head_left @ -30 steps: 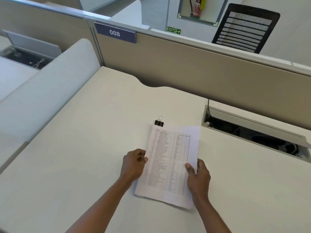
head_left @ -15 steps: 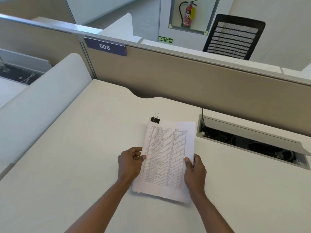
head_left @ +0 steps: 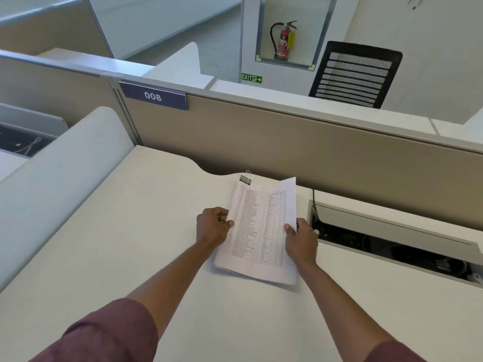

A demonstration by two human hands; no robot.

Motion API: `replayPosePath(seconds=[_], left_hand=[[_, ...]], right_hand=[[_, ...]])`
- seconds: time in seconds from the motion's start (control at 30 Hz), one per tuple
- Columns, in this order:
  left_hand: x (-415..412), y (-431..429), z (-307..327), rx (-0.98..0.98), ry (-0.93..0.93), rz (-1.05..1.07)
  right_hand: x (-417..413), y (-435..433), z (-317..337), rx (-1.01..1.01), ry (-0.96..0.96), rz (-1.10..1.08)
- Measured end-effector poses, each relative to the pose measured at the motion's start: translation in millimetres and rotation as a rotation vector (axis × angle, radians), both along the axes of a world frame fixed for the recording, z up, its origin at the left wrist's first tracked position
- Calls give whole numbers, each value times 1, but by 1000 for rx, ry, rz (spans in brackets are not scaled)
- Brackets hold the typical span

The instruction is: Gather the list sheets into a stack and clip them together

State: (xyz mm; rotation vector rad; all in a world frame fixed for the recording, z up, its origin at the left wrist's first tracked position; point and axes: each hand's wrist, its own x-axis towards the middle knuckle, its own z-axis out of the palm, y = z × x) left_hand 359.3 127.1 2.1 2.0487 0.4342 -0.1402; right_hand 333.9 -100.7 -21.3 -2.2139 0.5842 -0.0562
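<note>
A stack of white list sheets (head_left: pixel 258 228) with printed tables rests on the pale desk (head_left: pixel 117 244), its far right corner lifted a little. A black binder clip (head_left: pixel 246 178) grips the stack's top left corner. My left hand (head_left: pixel 213 227) pinches the stack's left edge, thumb on top. My right hand (head_left: pixel 302 240) holds the right edge the same way. The lower sheets show slightly fanned at the near edge.
An open cable tray (head_left: pixel 392 244) with wires is sunk into the desk just right of my right hand. A beige partition (head_left: pixel 287 142) marked 008 runs along the far side. A white side divider (head_left: pixel 52 178) stands at the left. A black chair (head_left: pixel 352 74) is beyond.
The view has tilted up and pulled back. Both hands have slid a little up the stack's sides, and the far right corner of the sheets has risen off the desk.
</note>
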Motion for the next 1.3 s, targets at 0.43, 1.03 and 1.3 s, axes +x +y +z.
replayPosePath(seconds=[0.43,1.03,1.3], left_hand=[[1,-14,-16,281,-72,-151],[-3,-20,-16,512,-110,-410],[0,-20,-18,603,-95,-496]], right_hand=[[-10,0,-8,-191,-42,36],[-19,-1,-40,-561,-139,213],[-18,-2,-47,-632,-174,197]])
